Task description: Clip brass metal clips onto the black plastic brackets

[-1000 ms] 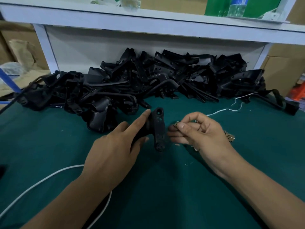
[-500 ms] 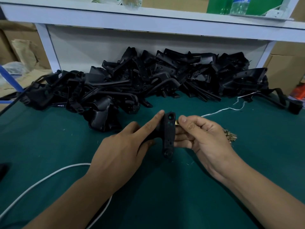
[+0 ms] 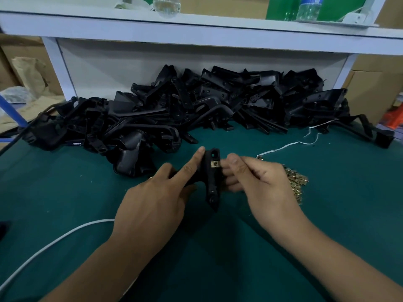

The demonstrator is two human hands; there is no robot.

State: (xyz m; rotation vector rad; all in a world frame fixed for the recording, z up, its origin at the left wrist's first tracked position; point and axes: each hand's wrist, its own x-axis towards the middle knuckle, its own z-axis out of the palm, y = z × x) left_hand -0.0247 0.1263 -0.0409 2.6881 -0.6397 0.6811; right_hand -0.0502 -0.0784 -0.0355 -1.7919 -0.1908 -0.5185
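While left hand grips bracket, right fingers pinch its clip (unlabelled).

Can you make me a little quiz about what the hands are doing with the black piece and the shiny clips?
1. True or false: a brass clip sits on the black bracket.
2. Which hand grips the bracket? A left hand B right hand
3. Fill in: the pile of loose brass clips lies on the green ____.

Key: 1 true; 2 A; 3 mat.
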